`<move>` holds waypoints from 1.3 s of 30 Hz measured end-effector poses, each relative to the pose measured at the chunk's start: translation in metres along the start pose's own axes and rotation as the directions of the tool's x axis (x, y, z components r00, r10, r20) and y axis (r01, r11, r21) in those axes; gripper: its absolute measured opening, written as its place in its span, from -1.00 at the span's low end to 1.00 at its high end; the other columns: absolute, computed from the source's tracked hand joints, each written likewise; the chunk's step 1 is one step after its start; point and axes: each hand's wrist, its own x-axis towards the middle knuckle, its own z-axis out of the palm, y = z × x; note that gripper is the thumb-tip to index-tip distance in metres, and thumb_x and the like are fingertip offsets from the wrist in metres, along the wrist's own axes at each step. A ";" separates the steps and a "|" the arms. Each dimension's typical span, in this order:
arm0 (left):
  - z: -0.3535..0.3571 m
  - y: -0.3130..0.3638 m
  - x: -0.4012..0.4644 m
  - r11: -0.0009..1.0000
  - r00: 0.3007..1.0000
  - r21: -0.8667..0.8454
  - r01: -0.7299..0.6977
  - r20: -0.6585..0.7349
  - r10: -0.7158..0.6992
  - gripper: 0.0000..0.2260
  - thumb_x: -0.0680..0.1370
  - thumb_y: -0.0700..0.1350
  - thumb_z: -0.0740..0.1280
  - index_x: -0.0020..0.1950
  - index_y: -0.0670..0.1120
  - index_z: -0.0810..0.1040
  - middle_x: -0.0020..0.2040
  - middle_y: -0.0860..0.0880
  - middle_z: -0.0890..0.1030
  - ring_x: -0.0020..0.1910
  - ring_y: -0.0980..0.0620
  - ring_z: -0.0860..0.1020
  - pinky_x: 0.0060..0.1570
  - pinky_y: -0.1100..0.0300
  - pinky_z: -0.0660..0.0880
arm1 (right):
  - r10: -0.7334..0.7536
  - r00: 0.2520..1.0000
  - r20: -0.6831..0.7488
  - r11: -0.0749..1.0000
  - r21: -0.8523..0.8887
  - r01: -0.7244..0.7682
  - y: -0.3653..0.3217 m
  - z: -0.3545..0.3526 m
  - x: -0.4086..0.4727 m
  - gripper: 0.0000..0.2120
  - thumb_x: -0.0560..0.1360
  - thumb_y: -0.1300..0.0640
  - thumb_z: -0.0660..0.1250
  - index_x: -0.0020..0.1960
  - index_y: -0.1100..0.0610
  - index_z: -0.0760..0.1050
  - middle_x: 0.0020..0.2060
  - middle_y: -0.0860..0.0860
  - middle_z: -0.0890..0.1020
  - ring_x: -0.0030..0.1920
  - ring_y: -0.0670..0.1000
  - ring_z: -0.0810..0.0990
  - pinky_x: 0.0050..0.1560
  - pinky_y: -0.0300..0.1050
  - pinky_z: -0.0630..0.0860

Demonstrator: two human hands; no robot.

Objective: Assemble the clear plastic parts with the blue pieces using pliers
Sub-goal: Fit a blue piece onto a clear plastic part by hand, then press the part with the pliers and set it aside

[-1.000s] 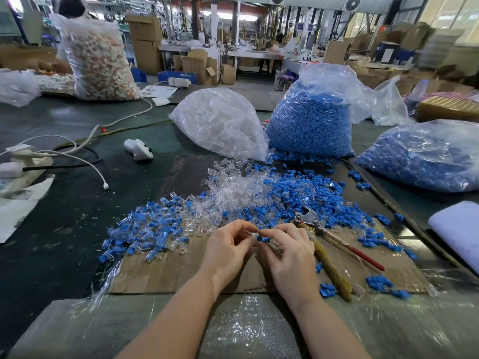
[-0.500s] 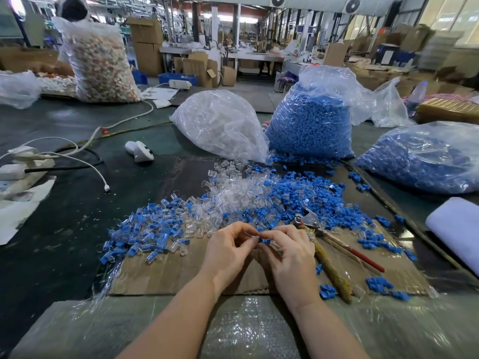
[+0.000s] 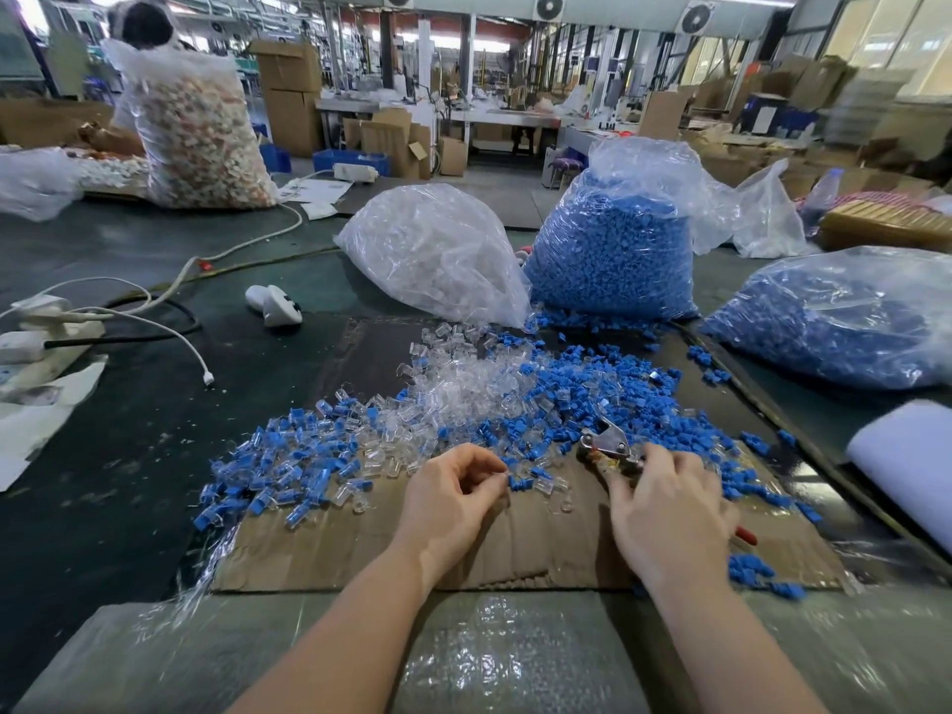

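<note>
Head view: we look down on a dark worktop [image 3: 129, 456] carrying a sheet of brown cardboard [image 3: 360, 553] at lower centre of the frame. Our left hand [image 3: 453, 499] sits at centre, fingers curled, pinching a small part between thumb and fingertips; the part appears to be a clear piece with a blue piece [image 3: 519, 484] showing just right of the fingertips, though we cannot tell its exact form. Our right hand [image 3: 669, 512] lies to the right of centre, fingers spread and lightly bent over the pliers [image 3: 608, 445]; the fingertips touch the pliers just below the metal head, and the handles are hidden under the palm. We cannot tell whether the hand grips the tool.

Loose clear plastic parts [image 3: 463, 383] and loose blue pieces [image 3: 592, 383] are heaped together on the cardboard above both hands. A spread of mixed blue-and-clear items [image 3: 288, 466] lies to the left of the left hand. Behind the heap stand a bag of clear parts [image 3: 438, 249] and, just beside it on the right, a bag of blue pieces [image 3: 613, 249]. A second blue-filled bag [image 3: 834, 322] lies at the right edge.
</note>
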 end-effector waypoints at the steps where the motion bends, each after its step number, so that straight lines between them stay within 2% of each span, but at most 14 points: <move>1: 0.000 0.000 0.000 1.000 1.000 0.002 0.005 0.000 -0.005 -0.88 0.47 -0.28 0.38 -0.14 -0.05 0.57 -0.28 0.03 0.61 -0.35 0.32 0.53 -0.29 0.47 0.43 | 0.048 0.996 0.078 0.996 -0.073 -0.043 0.003 -0.003 0.003 -0.58 0.55 -0.20 0.11 0.28 0.04 0.33 0.24 0.07 0.42 0.25 0.09 0.38 0.25 0.07 0.30; 3: 0.001 -0.001 0.001 1.000 1.000 0.005 0.017 -0.002 -0.017 -0.89 0.47 -0.27 0.38 -0.13 -0.06 0.58 -0.26 0.01 0.62 -0.34 0.30 0.53 -0.27 0.46 0.44 | 0.101 0.969 0.226 0.985 -0.162 -0.064 0.006 -0.007 0.009 -0.52 0.51 -0.24 0.13 0.29 0.05 0.30 0.31 0.11 0.36 0.30 0.14 0.35 0.27 0.12 0.28; 5: 0.001 -0.001 0.001 0.999 1.000 -0.011 0.030 -0.002 -0.031 -0.90 0.47 -0.27 0.38 -0.12 -0.08 0.58 -0.25 -0.01 0.62 -0.35 0.29 0.53 -0.28 0.45 0.45 | 0.105 0.954 0.282 0.979 -0.196 -0.050 0.006 -0.007 0.012 -0.50 0.50 -0.22 0.16 0.31 0.05 0.28 0.34 0.11 0.33 0.31 0.14 0.34 0.28 0.13 0.27; 10: 0.000 -0.002 0.003 0.998 0.999 -0.039 0.049 -0.022 -0.050 -0.93 0.48 -0.27 0.38 -0.09 -0.11 0.58 -0.23 -0.03 0.63 -0.28 0.21 0.56 -0.25 0.43 0.46 | -0.001 0.981 0.192 0.968 -0.248 0.049 0.006 -0.003 0.011 -0.62 0.56 -0.12 0.09 0.25 0.10 0.32 0.26 0.12 0.41 0.25 0.13 0.38 0.21 0.06 0.35; 14: -0.002 0.001 0.008 0.986 0.992 -0.130 0.104 -0.055 -0.112 -0.93 0.48 -0.28 0.36 -0.06 -0.16 0.58 -0.18 -0.11 0.64 -0.24 0.09 0.57 -0.28 0.41 0.49 | -0.146 0.984 0.107 0.939 -0.298 0.172 0.004 -0.013 0.011 -0.69 0.59 -0.11 0.04 0.11 0.10 0.35 0.08 0.09 0.48 0.08 0.09 0.45 0.07 -0.09 0.40; 17: -0.004 0.007 0.014 0.913 0.966 -0.338 0.226 -0.043 -0.255 -0.93 0.49 -0.30 0.34 -0.05 -0.19 0.56 -0.19 -0.15 0.63 -0.32 0.04 0.58 -0.34 0.29 0.53 | -0.277 0.945 0.174 0.961 0.024 0.277 -0.005 -0.025 0.014 -0.73 0.62 -0.06 0.00 -0.04 0.11 0.34 -0.12 0.03 0.48 -0.14 0.00 0.43 -0.19 -0.18 0.35; 19: -0.004 0.009 0.017 0.862 0.947 -0.428 0.271 -0.042 -0.318 -0.94 0.50 -0.30 0.33 -0.06 -0.18 0.56 -0.22 -0.14 0.63 -0.38 0.05 0.56 -0.38 0.24 0.51 | -0.288 0.907 0.306 0.924 0.337 0.180 -0.017 -0.034 0.013 -0.72 0.63 -0.03 0.03 -0.11 0.12 0.36 -0.25 -0.01 0.46 -0.30 -0.07 0.39 -0.40 -0.27 0.31; 21: -0.004 0.010 0.020 0.847 0.937 -0.449 0.285 -0.057 -0.346 -0.94 0.50 -0.29 0.34 -0.07 -0.17 0.56 -0.23 -0.13 0.64 -0.41 0.07 0.56 -0.43 0.26 0.50 | -0.305 0.831 0.465 0.827 0.561 -0.010 -0.027 -0.043 0.009 -0.71 0.62 0.02 0.08 -0.19 0.14 0.36 -0.36 -0.02 0.42 -0.41 -0.06 0.33 -0.48 -0.32 0.29; 23: -0.005 0.011 0.022 0.841 0.931 -0.456 0.291 -0.068 -0.359 -0.95 0.50 -0.29 0.34 -0.08 -0.17 0.56 -0.24 -0.12 0.64 -0.44 0.09 0.56 -0.48 0.28 0.49 | -0.342 0.752 0.563 0.758 0.638 -0.133 -0.032 -0.047 0.005 -0.72 0.61 0.03 0.12 -0.22 0.15 0.34 -0.35 0.05 0.39 -0.35 0.03 0.33 -0.34 -0.15 0.31; 25: -0.005 0.012 0.023 0.839 0.927 -0.459 0.292 -0.081 -0.367 -0.95 0.50 -0.29 0.34 -0.09 -0.16 0.57 -0.24 -0.12 0.64 -0.47 0.12 0.57 -0.51 0.31 0.46 | -0.349 0.718 0.602 0.767 0.624 -0.150 -0.035 -0.049 0.002 -0.73 0.60 0.00 0.14 -0.19 0.15 0.36 -0.30 0.09 0.39 -0.29 0.05 0.35 -0.26 -0.12 0.31; 29: -0.005 0.011 0.024 0.862 0.923 -0.415 0.292 -0.113 -0.367 -0.95 0.50 -0.27 0.35 -0.08 -0.14 0.58 -0.18 -0.15 0.64 -0.39 0.09 0.59 -0.47 0.31 0.47 | -0.349 0.709 0.613 0.814 0.573 -0.094 -0.039 -0.047 -0.002 -0.81 0.55 0.03 0.23 -0.14 0.13 0.45 -0.37 -0.02 0.46 -0.48 -0.10 0.41 -0.56 -0.36 0.27; 33: -0.007 0.012 0.025 0.870 0.918 -0.387 0.306 -0.124 -0.378 -0.94 0.51 -0.25 0.35 -0.08 -0.13 0.59 -0.16 -0.15 0.65 -0.35 0.06 0.61 -0.43 0.29 0.50 | -0.361 0.645 0.674 0.808 0.571 -0.145 -0.039 -0.045 -0.003 -0.95 0.48 0.21 0.23 -0.16 0.12 0.39 -0.29 0.05 0.49 -0.34 -0.01 0.48 -0.31 -0.25 0.40; 36: -0.006 0.012 0.026 0.868 0.909 -0.390 0.307 -0.150 -0.390 -0.95 0.51 -0.26 0.35 -0.08 -0.15 0.59 -0.19 -0.14 0.64 -0.45 0.11 0.58 -0.51 0.33 0.45 | -0.375 0.624 0.686 0.818 0.562 -0.126 -0.040 -0.046 -0.004 -0.95 0.47 0.21 0.21 -0.17 0.11 0.37 -0.23 0.07 0.50 -0.25 0.02 0.49 -0.20 -0.15 0.41; 39: -0.004 0.013 0.026 0.872 0.898 -0.377 0.313 -0.181 -0.401 -0.95 0.51 -0.26 0.35 -0.11 -0.14 0.59 -0.19 -0.13 0.64 -0.38 0.04 0.58 -0.53 0.31 0.43 | -0.394 0.607 0.690 0.823 0.560 -0.102 -0.041 -0.046 -0.003 -0.92 0.47 0.21 0.19 -0.19 0.10 0.34 -0.22 0.07 0.46 -0.22 0.03 0.46 -0.15 -0.10 0.38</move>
